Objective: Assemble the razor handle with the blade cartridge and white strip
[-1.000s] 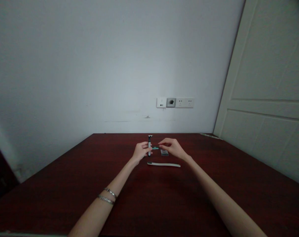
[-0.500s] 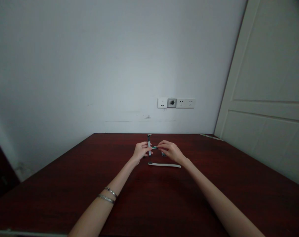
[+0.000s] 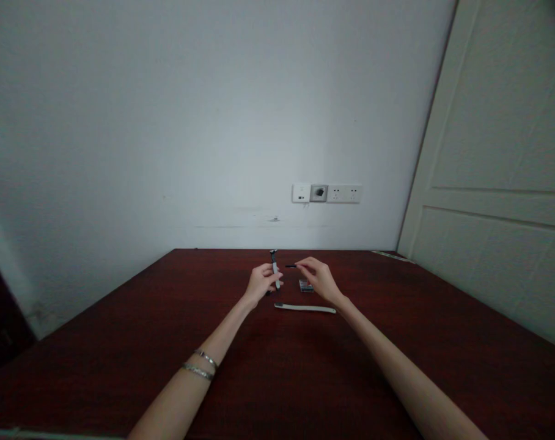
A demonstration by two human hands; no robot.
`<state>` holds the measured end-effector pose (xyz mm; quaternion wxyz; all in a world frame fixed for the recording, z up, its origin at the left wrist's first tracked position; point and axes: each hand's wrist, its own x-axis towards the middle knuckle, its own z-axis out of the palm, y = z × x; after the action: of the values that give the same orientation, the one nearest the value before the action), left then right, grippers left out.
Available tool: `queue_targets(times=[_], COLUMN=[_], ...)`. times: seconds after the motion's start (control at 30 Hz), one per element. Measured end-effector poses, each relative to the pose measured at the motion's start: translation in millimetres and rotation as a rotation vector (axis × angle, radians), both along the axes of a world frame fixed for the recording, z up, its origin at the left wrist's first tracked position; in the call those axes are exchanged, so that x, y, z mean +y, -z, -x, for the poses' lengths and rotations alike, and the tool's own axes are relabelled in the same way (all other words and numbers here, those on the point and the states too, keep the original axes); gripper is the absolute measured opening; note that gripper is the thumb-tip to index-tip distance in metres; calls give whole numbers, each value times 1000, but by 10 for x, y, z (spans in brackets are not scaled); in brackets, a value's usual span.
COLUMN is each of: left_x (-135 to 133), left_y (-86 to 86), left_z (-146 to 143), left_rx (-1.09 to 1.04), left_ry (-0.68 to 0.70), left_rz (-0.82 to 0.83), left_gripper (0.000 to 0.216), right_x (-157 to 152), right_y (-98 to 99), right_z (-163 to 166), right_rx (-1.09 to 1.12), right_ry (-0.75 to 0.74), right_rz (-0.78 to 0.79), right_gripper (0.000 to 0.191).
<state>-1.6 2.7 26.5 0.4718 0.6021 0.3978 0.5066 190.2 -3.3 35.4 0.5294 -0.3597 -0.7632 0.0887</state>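
My left hand (image 3: 260,284) is closed around the pale grey handle of a razor-like tool (image 3: 274,269). It stands nearly upright, its black neck and small T-shaped head above my fingers. To its right, my right hand (image 3: 318,278) pinches a thin, flat dark piece (image 3: 291,266) between thumb and fingertips. That piece points toward the tool, with a small gap between them. Under my right hand lies a small clear case (image 3: 305,286) with dark parts, partly covered by the fingers. Nearer to me rests a long pale grey strip (image 3: 305,308) with a dark left end.
A dark red-brown wooden table (image 3: 277,373) stretches to a white wall (image 3: 222,122) holding a row of sockets (image 3: 326,193). A pale panelled door (image 3: 497,201) stands at the right. A thin pale strip (image 3: 393,256) lies at the table's far right edge.
My right hand has drawn the thin piece slightly away from the tool, and it now looks dark instead of teal. The tool tilts a little left. More of the clear case shows.
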Motion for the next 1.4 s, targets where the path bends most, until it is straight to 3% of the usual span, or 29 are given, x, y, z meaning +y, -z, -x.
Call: queue_targets(times=[0.2,0.37,0.57,0.67,1.4], left_x=[66,-16,-149,-179,-233], left_y=[113,135,99,106,179], left_z=[-36,-69,-103,-119,-181], left_rx=[129,344,612,679,659], left_ry=[-2,-102,-314,-368,-318], left_rz=[-211,-402,-549,-558,-590], left_gripper=[26,28,19,22,22], right_x=[68,56,27,6,-90], right_y=[-45,-100,-152,-175,-234], right_z=[18,49,110,140,218], right_rx=[352,463,476,460,436], right_ry=[3,-37,-56,-66,-164], right_rz=[340,389,403,402,431], right_gripper=[38,39,39,39,38])
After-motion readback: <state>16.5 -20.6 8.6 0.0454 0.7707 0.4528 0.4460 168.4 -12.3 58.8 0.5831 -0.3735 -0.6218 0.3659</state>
